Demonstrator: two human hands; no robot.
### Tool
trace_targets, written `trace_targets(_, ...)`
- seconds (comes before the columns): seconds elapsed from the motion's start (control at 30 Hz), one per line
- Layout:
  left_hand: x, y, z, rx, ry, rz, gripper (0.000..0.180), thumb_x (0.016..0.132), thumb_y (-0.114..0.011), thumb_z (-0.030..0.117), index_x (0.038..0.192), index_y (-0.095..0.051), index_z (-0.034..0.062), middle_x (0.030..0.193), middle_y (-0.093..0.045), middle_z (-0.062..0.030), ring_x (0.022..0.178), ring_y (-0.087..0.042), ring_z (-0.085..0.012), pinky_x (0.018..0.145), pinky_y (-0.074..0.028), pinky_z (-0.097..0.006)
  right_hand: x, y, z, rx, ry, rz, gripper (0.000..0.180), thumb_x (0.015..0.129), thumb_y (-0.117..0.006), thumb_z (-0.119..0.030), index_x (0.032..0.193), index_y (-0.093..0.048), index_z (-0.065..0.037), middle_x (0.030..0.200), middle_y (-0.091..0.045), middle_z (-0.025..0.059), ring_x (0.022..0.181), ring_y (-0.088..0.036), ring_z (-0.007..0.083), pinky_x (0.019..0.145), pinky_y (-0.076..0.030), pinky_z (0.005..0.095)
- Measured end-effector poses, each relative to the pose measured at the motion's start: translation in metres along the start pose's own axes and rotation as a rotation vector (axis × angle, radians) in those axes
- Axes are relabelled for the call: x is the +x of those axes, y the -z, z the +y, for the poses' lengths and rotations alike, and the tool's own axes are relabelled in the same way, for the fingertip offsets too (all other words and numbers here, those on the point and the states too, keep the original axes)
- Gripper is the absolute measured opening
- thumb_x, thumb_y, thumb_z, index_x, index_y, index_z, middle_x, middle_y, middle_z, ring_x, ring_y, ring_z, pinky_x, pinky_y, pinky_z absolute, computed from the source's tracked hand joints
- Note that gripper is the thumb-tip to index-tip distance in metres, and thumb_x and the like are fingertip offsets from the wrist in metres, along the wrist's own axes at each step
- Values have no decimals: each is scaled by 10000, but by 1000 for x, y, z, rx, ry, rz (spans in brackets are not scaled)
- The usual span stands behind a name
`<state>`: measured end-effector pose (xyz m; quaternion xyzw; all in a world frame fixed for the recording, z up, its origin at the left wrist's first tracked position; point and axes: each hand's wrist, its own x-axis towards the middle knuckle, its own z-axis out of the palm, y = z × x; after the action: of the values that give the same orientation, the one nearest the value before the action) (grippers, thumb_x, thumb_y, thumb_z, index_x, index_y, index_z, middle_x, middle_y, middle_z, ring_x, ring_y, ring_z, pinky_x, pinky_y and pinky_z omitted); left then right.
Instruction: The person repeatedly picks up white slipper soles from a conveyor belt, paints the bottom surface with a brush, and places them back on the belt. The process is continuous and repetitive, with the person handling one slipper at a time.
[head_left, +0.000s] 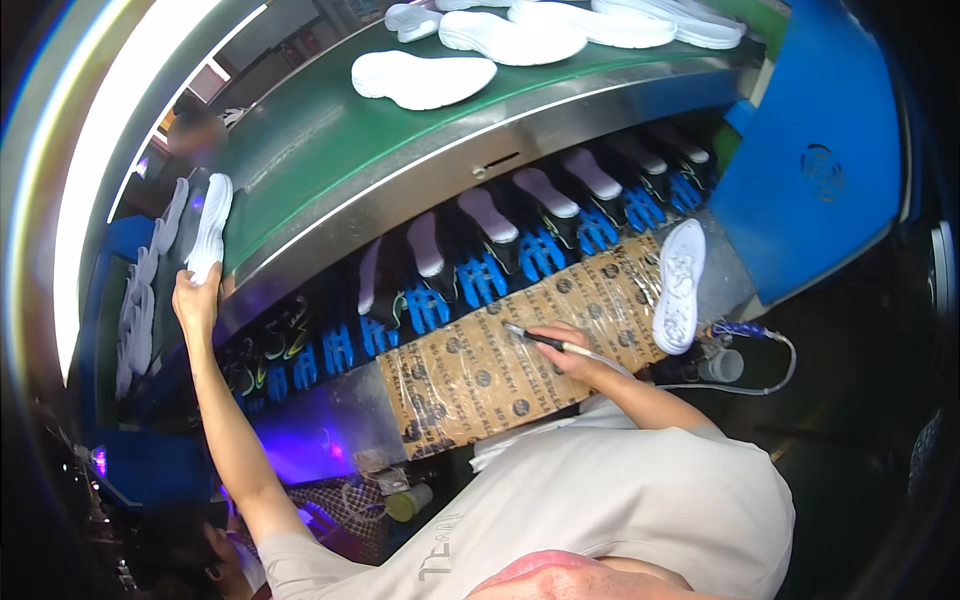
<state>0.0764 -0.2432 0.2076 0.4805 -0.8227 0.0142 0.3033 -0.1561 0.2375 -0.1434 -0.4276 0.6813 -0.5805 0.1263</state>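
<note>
White soles [422, 78] ride a green belt [300, 150], blue-and-black shoes [540, 250] sit below, and the brown board [500, 365] carries dark round marks under purple light.

White soles [510, 38] lying along green conveyor belt [320, 140]; dark shoes on blue racks [480, 275] below; blue cabinet [820, 150] at right.
</note>
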Motion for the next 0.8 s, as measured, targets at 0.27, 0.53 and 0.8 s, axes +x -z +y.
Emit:
trace_targets(0.27,-138,-9,27,-1581,116,37,754,882,-673,470,1416,-519,-40,1495,-483,-314,1391,-443,-519,1126,-346,-708,4,14,-19,247,-224,21,345,901,-756,-83,1246,-760,-81,1110,-772,74,912,-701,117,774,-559,256)
trace_targets(0.53,-284,-102,86,-2615,694,-534,684,959,-438,465,1385,-514,-64,1378,-562,-275,1266,-563,-415,1066,-507,-559,13,41,-62,490,-283,227,208,957,-712,-108,1152,-747,-43,877,-678,-18,745,-552,53,666,-438,195)
trace_targets(0.8,-394,-111,125,-2102,885,-1017,779,1048,-184,612,1424,-519,18,1281,-638,-222,1139,-668,-359,965,-586,-514,24,11,-137,457,-173,-121,227,913,-719,-99,1125,-752,-24,982,-723,35,835,-624,95,760,-510,236)
